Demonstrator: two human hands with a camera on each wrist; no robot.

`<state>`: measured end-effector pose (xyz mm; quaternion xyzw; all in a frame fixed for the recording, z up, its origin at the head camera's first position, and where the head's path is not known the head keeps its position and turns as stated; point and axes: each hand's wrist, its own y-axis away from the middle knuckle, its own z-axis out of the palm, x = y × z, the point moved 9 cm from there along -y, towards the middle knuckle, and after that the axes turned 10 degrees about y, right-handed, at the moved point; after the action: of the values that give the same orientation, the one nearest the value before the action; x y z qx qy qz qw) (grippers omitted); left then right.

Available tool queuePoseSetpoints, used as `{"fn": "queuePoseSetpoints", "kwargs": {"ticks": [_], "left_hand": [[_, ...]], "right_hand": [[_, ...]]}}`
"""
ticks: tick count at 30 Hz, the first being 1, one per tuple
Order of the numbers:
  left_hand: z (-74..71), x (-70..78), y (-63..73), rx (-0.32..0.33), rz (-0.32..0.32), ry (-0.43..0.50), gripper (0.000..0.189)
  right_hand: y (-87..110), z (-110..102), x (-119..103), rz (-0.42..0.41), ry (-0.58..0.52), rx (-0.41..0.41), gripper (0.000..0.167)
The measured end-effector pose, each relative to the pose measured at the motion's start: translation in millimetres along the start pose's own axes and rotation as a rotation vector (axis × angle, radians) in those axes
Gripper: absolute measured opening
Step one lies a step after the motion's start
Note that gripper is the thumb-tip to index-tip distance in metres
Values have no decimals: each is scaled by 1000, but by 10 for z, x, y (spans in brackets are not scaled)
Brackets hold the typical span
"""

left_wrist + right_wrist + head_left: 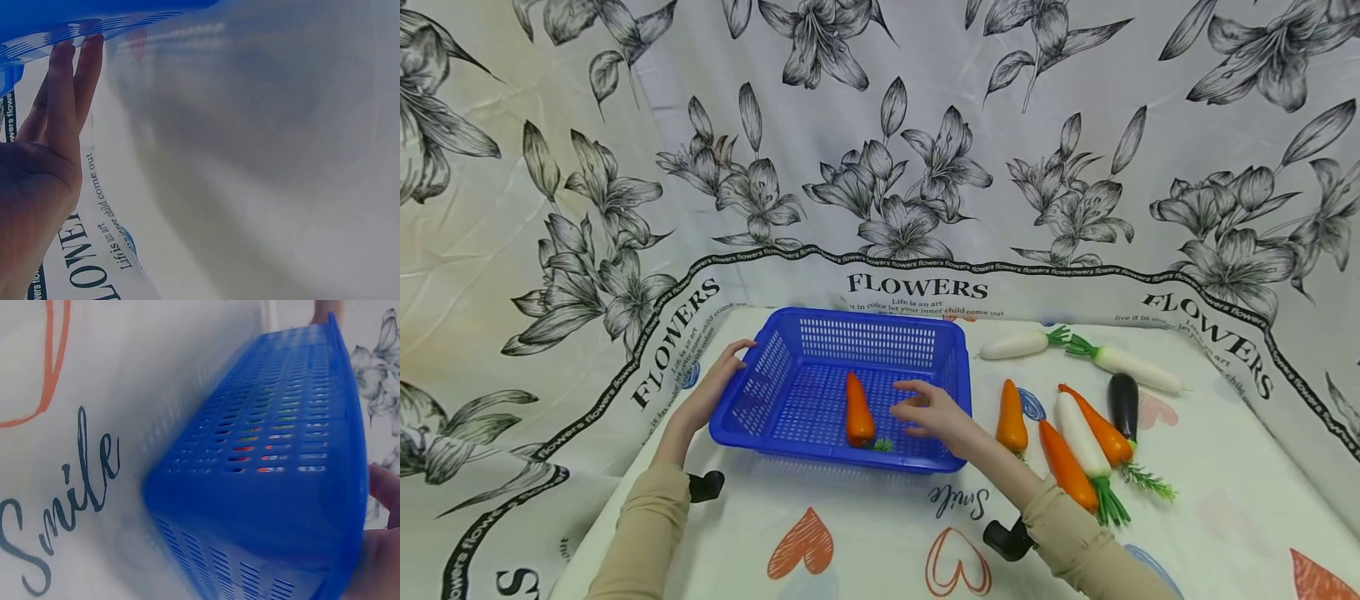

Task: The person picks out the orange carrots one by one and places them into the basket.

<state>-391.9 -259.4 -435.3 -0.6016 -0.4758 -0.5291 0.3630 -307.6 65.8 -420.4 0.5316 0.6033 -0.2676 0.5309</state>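
Note:
A blue plastic basket (842, 461) stands on the table with an orange carrot (859, 412) lying inside, its green top toward the near wall. My left hand (718, 379) is at the basket's left side, fingertips touching it; in the left wrist view that hand (53, 131) has its fingers fairly straight against the blue plastic. Over the basket's right part hangs my right hand (931, 410), fingers spread and slightly bent, holding nothing, to the right of the carrot. The right wrist view shows the basket's slotted wall (269, 444) and only part of the right hand.
To the basket's right lie more carrots (1012, 417), a white radish (1081, 433) and a dark eggplant (1123, 406). Two other white radishes, one on the left (1015, 345) and one on the right (1138, 369), lie farther back. A flower-printed curtain (880, 108) rises behind the table.

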Motion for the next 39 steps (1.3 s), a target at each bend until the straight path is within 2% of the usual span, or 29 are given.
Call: {"fn": "queuePoseSetpoints", "kwargs": {"ticks": [6,11,22,29,39], "left_hand": [[5,3,-3,6,0,-11,46],[27,18,-12,9,-1,-4,48],[-12,-30,-51,4,-10,-15,46],[-37,-43,-49,-3,-8,-7,46],[-38,-73,-59,-1,2,-10,44]], "right_hand": [[98,-57,-44,-46,114,29,49],[175,-139,-79,-87,167,44,51],[329,-327,-133,-135,168,44,55],[396,-465,-148,-110,116,81,53],[459,-674,-108,-91,144,133,57]]}}
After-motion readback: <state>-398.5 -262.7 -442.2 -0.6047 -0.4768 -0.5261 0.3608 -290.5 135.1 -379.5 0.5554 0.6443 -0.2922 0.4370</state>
